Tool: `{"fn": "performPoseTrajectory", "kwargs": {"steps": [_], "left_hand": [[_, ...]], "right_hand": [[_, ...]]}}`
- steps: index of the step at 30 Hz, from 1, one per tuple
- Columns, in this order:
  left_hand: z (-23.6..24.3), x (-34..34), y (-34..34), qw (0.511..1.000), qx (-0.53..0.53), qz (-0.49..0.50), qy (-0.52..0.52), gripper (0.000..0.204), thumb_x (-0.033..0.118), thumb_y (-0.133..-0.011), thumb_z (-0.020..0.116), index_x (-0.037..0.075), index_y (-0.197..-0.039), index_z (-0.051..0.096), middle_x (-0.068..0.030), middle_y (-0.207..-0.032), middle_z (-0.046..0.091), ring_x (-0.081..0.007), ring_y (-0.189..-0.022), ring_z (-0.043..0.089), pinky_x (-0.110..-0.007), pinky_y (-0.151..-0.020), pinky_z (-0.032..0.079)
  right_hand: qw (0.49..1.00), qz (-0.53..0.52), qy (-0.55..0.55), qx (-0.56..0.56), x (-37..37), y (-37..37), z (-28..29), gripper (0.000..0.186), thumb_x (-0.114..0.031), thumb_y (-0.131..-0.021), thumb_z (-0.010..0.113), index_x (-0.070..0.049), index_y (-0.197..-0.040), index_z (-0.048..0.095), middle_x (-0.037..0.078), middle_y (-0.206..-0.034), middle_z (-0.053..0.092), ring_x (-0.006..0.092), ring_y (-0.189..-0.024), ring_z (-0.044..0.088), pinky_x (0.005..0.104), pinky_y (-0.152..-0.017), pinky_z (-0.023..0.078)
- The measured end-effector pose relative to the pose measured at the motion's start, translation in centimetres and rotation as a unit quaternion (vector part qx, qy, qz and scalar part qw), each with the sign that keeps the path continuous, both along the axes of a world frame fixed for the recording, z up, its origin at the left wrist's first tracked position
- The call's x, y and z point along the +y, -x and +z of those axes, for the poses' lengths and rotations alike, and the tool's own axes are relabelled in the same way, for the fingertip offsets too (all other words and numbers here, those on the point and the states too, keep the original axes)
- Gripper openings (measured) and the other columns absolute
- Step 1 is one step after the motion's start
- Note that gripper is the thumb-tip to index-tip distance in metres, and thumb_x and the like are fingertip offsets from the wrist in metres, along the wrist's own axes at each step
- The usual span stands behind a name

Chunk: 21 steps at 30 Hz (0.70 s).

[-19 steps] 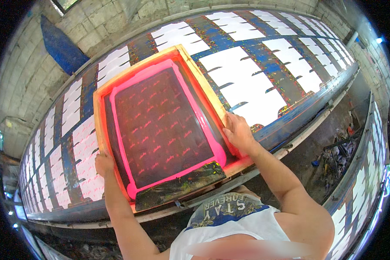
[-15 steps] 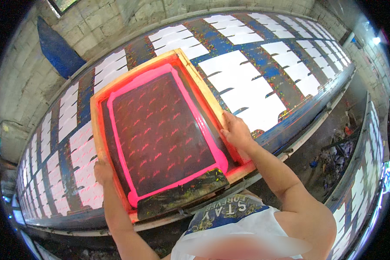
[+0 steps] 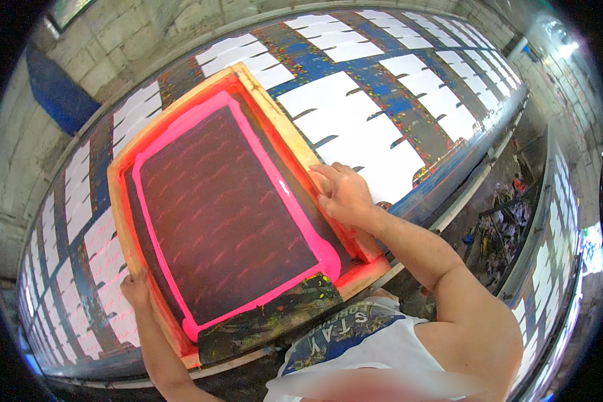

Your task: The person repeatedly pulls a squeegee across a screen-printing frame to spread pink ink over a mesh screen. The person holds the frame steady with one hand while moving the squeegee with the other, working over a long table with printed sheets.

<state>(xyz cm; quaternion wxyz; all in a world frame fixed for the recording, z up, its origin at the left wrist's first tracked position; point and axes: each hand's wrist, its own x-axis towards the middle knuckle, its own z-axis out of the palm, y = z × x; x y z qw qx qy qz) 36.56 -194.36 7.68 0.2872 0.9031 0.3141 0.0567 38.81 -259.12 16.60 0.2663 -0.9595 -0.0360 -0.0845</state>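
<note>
gripping wood-framed screen (image 3: 228, 214) at near side of table (image 3: 419, 127), w/ l hand (image 3: 135, 289) on left rail (image 3: 119, 214), r hand (image 3: 345, 194) on right rail (image 3: 278, 114). best to hold lvl & even, avoid slopping pink ink (image 3: 325, 258).

Left hand (image 3: 136, 289), right hand (image 3: 345, 194) on wooden frame (image 3: 273, 112)

L hand (image 3: 135, 288): most fingers hidden at side of screen frame (image 3: 275, 114). R hand (image 3: 347, 194): some fingers tucked out of sight. Pink marks (image 3: 211, 208) inside blurred. Frame hides part of counter (image 3: 398, 105) nr front edge, plus bits of white sheets (image 3: 134, 117); those at far R end too small to count. Floor debris (image 3: 509, 224): can't ID. Torso (image 3: 342, 342) cut off at btm.
</note>
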Motion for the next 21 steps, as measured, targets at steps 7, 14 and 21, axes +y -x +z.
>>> {"fn": "performPoseTrajectory", "kwargs": {"steps": [7, 14, 21], "left_hand": [[0.8, -6.0, -1.8, 0.990, -0.100, -0.043, 0.091, 0.025, 0.012, -0.091, 0.088, -0.005, -0.109, 0.085, -0.0120, -0.100, 0.084, -0.0208, -0.086, 0.076, -0.039, -0.084, 0.059], [3.4, -22.9, -4.2, 0.992, -0.123, -0.038, -0.004, 0.036, 0.026, -0.086, 0.093, -0.004, -0.105, 0.087, -0.0126, -0.091, 0.084, -0.0216, -0.083, 0.077, -0.042, -0.080, 0.059], [3.8, -37.7, -5.3, 0.994, -0.109, -0.019, -0.009, 0.032, 0.018, -0.088, 0.093, -0.006, -0.106, 0.085, -0.0144, -0.094, 0.084, -0.0231, -0.082, 0.077, -0.041, -0.081, 0.059]], "right_hand": [[1.000, 0.008, 0.008, -0.011, -8.1, -3.3, 1.4, 0.052, -0.011, -0.084, 0.074, -0.014, -0.136, 0.076, 0.019, -0.114, 0.075, 0.0418, -0.112, 0.073, 0.0529, -0.100, 0.060], [0.998, -0.057, -0.032, -0.018, -22.1, -5.8, -0.5, 0.055, -0.005, -0.084, 0.074, -0.015, -0.138, 0.076, 0.018, -0.123, 0.077, 0.0404, -0.120, 0.073, 0.0503, -0.106, 0.059], [0.994, -0.093, -0.043, -0.044, -35.5, -6.9, -2.6, 0.057, -0.004, -0.086, 0.072, -0.013, -0.142, 0.075, 0.019, -0.137, 0.076, 0.0394, -0.127, 0.073, 0.0467, -0.110, 0.059]]}}
